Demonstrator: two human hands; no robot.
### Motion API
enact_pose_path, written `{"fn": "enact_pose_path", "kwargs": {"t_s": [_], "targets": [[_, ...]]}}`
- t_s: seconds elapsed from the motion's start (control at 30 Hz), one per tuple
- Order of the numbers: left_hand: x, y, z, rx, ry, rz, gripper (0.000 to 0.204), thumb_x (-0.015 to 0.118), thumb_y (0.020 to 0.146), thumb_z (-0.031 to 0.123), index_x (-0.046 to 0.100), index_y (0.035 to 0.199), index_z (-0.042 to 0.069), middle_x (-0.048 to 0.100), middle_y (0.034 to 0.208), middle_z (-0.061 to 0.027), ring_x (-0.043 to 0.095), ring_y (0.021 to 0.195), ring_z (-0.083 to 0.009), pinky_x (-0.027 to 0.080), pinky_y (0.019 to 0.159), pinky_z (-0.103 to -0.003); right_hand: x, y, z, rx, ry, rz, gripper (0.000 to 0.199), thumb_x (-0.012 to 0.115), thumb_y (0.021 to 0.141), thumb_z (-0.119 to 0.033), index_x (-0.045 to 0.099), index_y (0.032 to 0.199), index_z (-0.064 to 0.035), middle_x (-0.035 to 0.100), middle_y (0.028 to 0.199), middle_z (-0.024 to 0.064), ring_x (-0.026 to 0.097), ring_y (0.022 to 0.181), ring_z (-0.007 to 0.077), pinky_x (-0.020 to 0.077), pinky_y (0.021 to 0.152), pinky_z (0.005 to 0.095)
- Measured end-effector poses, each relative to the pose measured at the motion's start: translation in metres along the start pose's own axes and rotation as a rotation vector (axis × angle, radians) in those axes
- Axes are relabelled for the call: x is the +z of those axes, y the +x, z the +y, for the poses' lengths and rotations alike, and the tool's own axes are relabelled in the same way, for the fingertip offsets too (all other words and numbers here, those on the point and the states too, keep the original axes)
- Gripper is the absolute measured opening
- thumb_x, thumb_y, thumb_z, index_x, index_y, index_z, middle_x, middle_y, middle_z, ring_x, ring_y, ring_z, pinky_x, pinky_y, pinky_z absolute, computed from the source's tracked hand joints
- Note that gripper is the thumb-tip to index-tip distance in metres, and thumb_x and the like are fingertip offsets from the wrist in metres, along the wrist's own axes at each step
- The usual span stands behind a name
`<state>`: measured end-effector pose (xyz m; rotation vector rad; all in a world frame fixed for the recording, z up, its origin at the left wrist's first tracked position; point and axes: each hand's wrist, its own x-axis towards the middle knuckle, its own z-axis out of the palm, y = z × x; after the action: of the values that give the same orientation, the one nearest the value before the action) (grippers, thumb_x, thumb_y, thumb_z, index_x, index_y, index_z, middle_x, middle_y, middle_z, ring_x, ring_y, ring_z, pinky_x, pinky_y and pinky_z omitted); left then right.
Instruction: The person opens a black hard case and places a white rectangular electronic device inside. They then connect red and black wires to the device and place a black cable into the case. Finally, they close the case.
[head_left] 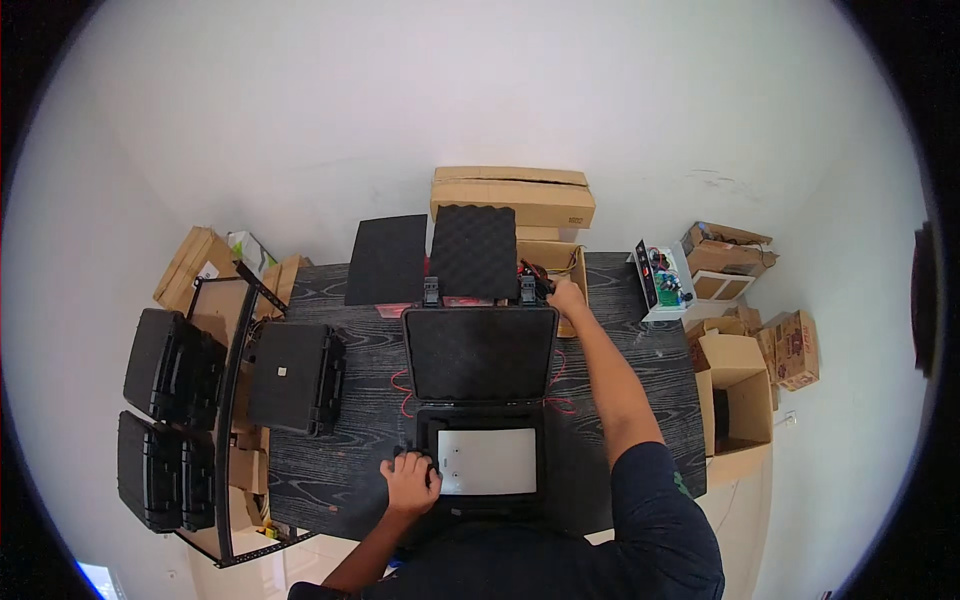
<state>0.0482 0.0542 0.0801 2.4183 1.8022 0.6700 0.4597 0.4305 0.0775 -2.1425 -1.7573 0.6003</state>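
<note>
A black hard case lies open on the table before me, its lid raised at the far side. In its dark foam base sits a flat silver-grey panel. My left hand rests at the base's left edge, fingers apart, fingertips near the panel's left side. With the right arm stretched forward, my right hand reaches into an open cardboard box behind the lid. Dark and red items lie there by its fingers, which are mostly hidden. Whether it grips one cannot be made out.
Behind the lid stand a bumpy foam sheet and a flat black sheet. Red wires lie beside the case. A closed black case is at left, a circuit-board unit at far right. A long carton stands behind.
</note>
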Motion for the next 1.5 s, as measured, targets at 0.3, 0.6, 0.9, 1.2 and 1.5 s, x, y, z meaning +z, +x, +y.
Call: {"fn": "enact_pose_path", "kwargs": {"t_s": [0.3, 0.6, 0.9, 1.2, 1.5], "targets": [[0.002, -0.002, -0.004, -0.035, -0.089, -0.023, 0.029, 0.07, 0.079, 0.023, 0.064, 0.106, 0.011, 0.061, 0.11, -0.0074, 0.055, 0.112, -0.0286, 0.031, 0.097, -0.053, -0.003, -0.016, -0.01, -0.118, -0.066, 0.199, 0.032, 0.068, 0.087, -0.022, 0.075, 0.118, -0.0187, 0.071, 0.115, 0.024, 0.067, 0.113, 0.0421, 0.0505, 0.105, 0.0503], [0.0, -0.001, -0.003, -0.046, -0.14, -0.016, 0.029, 0.07, 0.078, 0.022, 0.064, 0.105, 0.012, 0.061, 0.11, -0.0072, 0.054, 0.113, -0.0289, 0.031, 0.097, -0.054, 0.02, 0.033, 0.015, -0.1, -0.232, -0.308, 0.044, 0.059, 0.09, -0.043, 0.077, 0.118, -0.013, 0.068, 0.128, 0.025, 0.062, 0.125, 0.043, 0.0454, 0.11, 0.0512], [0.005, -0.003, -0.007, -0.05, -0.155, -0.026, 0.031, 0.071, 0.077, 0.022, 0.064, 0.105, 0.011, 0.061, 0.11, -0.0074, 0.054, 0.113, -0.0295, 0.032, 0.098, -0.054, 0.004, 0.004, -0.003, -0.131, -0.113, -0.073, 0.056, 0.069, 0.089, -0.043, 0.07, 0.122, 0.003, 0.07, 0.125, 0.0243, 0.065, 0.118, 0.0411, 0.0531, 0.101, 0.0479], [0.002, 0.0, -0.006, -0.029, -0.216, 0.017, 0.03, 0.072, 0.077, 0.018, 0.063, 0.104, 0.01, 0.059, 0.107, -0.0091, 0.054, 0.111, -0.0314, 0.034, 0.098, -0.052, -0.045, -0.022, -0.018, -0.335, 0.053, 0.48, 0.037, 0.055, 0.091, 0.0, 0.069, 0.125, -0.0014, 0.063, 0.133, 0.0215, 0.061, 0.122, 0.0411, 0.0502, 0.105, 0.0474], [0.0, 0.003, -0.006, -0.007, -0.248, 0.025, 0.028, 0.071, 0.077, 0.015, 0.062, 0.103, 0.008, 0.057, 0.104, -0.0119, 0.054, 0.108, -0.0345, 0.036, 0.096, -0.051, -0.041, -0.023, -0.027, -0.023, -0.306, 0.033, 0.047, 0.068, 0.093, -0.034, 0.071, 0.126, -0.0017, 0.037, 0.163, 0.0169, 0.039, 0.147, 0.0374, 0.047, 0.111, 0.0506]]}}
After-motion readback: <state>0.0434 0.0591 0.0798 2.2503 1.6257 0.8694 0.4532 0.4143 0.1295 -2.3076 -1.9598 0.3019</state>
